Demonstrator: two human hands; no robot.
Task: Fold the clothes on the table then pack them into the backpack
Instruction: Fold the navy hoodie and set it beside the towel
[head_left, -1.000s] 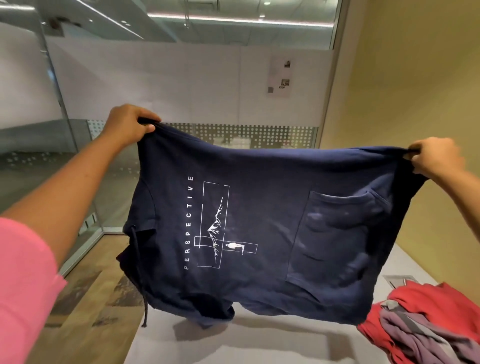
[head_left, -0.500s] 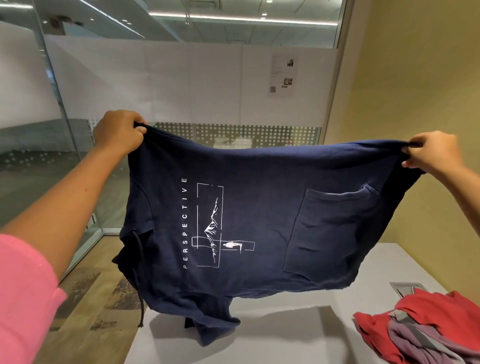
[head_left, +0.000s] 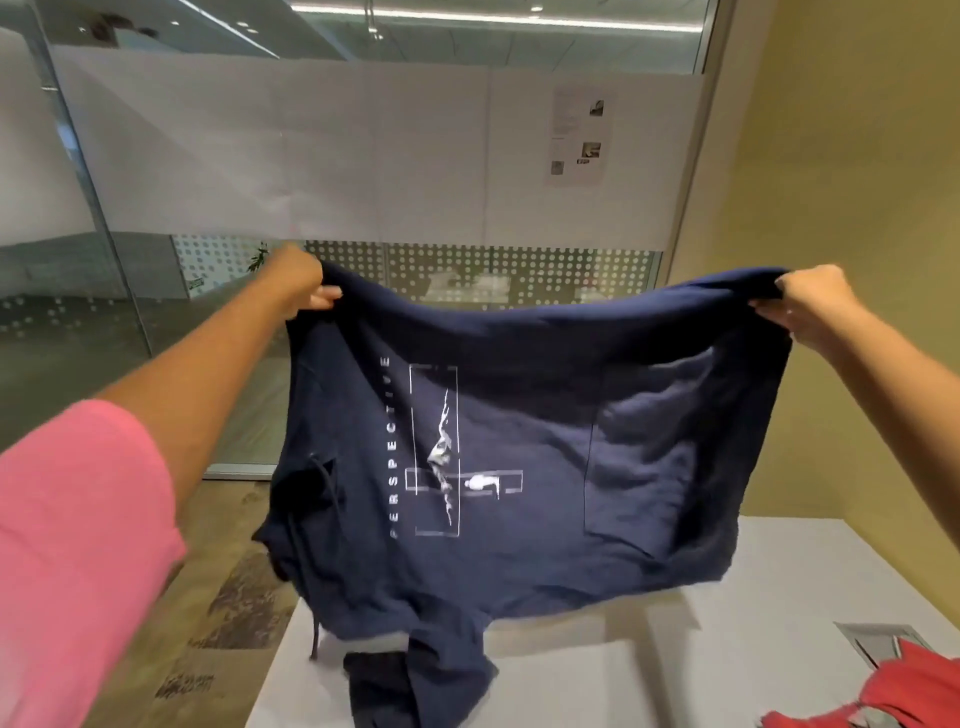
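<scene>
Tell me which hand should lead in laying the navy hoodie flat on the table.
Probably the right hand. It grips the hoodie at its hem end, directly above bare table. The left hand pinches the hood end, which hangs past the table's left edge over the floor and must swing in afterward.

Left hand (head_left: 298, 283), right hand (head_left: 810, 304): raised, pinching.

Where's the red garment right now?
In the head view, the red garment lies at the bottom right corner on the white table, below the right hand and right of the hanging navy hoodie.
</scene>
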